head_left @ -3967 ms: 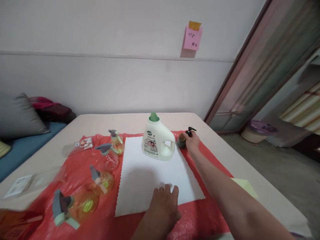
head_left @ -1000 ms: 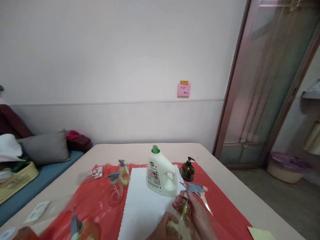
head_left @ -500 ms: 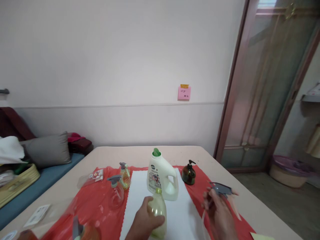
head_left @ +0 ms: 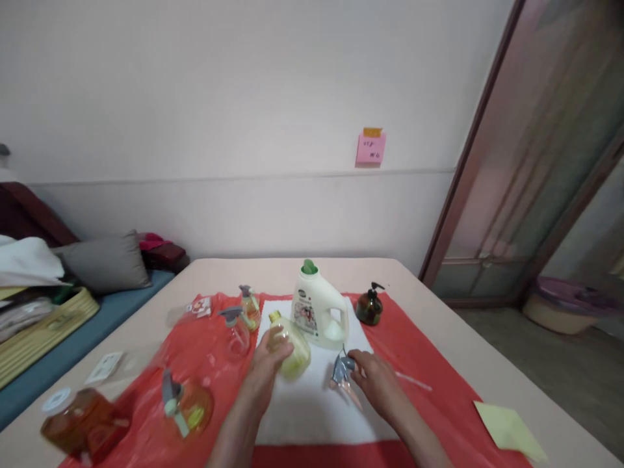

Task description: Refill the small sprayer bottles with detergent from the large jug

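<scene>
Two-handed, outstretched over the white mat, gripping a tilted bottle in the half-curled left hand and a spray head in the tightly bent right hand.

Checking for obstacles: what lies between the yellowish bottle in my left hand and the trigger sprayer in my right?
In the head view, only white sheet shows between the yellowish bottle and trigger sprayer; the detergent jug stands beyond.

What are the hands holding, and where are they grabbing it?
The left hand holds the yellow-green bottle by its body; the right hand holds the spray top, seemingly by its neck.
</scene>
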The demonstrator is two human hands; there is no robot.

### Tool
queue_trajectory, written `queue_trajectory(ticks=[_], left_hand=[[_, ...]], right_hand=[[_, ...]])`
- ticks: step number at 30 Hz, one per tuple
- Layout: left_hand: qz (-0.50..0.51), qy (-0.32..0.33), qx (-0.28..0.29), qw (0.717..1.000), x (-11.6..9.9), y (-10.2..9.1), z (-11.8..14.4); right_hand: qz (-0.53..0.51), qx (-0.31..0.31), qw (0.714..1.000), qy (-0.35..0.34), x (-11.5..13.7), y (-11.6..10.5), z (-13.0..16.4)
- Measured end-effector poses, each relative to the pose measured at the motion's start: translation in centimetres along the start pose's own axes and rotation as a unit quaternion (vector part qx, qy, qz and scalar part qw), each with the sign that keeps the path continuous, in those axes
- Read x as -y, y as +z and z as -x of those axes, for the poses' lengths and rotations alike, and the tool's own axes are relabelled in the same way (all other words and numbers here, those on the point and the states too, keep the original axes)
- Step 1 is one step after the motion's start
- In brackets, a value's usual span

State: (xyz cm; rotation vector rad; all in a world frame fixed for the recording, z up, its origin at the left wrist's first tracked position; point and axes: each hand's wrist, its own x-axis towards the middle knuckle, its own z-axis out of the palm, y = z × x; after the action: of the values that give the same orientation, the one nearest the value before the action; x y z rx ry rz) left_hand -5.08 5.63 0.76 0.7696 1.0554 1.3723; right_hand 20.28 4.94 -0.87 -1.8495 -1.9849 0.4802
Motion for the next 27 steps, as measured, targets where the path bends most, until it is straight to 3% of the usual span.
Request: queue_trajectory(ticks=[4, 6, 10, 14, 19, 27], left_hand=[[-0.153, 0.037, -0.067, 0.985, -0.7, -0.6, -0.8], [-0.177, 0.046, -0.086, 0.979, -0.8, -0.7, -0.9], [-0.191, 0.051, -0.061, 0.978, -0.4, -0.8, -1.2], [-0.253, 0.055, -0.07, 0.963, 0.2, -1.3, -2.1], [-0.384, 0.046, -0.071, 0.919, 1.5, -1.8, -3.2], [-0.435, -0.019, -0.032, 0.9, 4.6, -1.5, -2.9]], right_hand=[[0.102, 0.049, 0.993, 0.014, -0.1, 0.9, -0.4], [0.132, 0.075, 0.988, 0.015, -0.3, 1.3, -0.6], [0.172, 0.117, 0.978, 0.023, -0.9, 2.3, -1.0], [0.181, 0.136, 0.974, 0.021, -1.3, 3.3, -1.2], [0.14, 0.118, 0.983, 0.002, -0.9, 3.1, -1.4], [-0.034, 0.019, 0.999, 0.0, 0.5, 2.8, -2.8]])
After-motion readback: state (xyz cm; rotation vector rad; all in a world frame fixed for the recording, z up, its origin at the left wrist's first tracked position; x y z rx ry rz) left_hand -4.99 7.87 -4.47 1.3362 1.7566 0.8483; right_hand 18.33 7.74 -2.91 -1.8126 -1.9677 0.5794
